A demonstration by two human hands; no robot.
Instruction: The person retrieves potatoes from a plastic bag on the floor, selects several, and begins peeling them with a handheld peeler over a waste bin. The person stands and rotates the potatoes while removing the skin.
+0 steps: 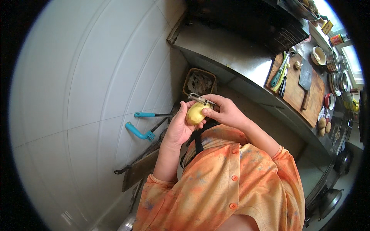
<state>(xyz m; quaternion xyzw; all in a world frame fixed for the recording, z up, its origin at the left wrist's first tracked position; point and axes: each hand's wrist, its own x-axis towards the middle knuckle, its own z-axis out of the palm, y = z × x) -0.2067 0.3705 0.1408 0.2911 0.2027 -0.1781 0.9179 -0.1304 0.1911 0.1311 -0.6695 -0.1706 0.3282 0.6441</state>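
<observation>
A yellow, peeled-looking potato [195,114] rests in my left hand [179,125], whose fingers curl around it from below and the left. My right hand [227,111] grips a metal peeler [198,99], its head lying over the top of the potato. The right thumb presses against the potato's side. Both hands are close together in front of my body, above a waste basket [212,73] with a plastic liner that stands on the floor beyond them. Part of the peeler's handle is hidden by the right fingers.
To the right runs a metal counter [227,46] with a wooden cutting board [316,86], which bears a cleaver [305,75], a green-handled knife [275,79] and scallions. Several unpeeled potatoes [322,123] sit beside it. Blue-handled tools [138,133] lean at the tiled wall on the left.
</observation>
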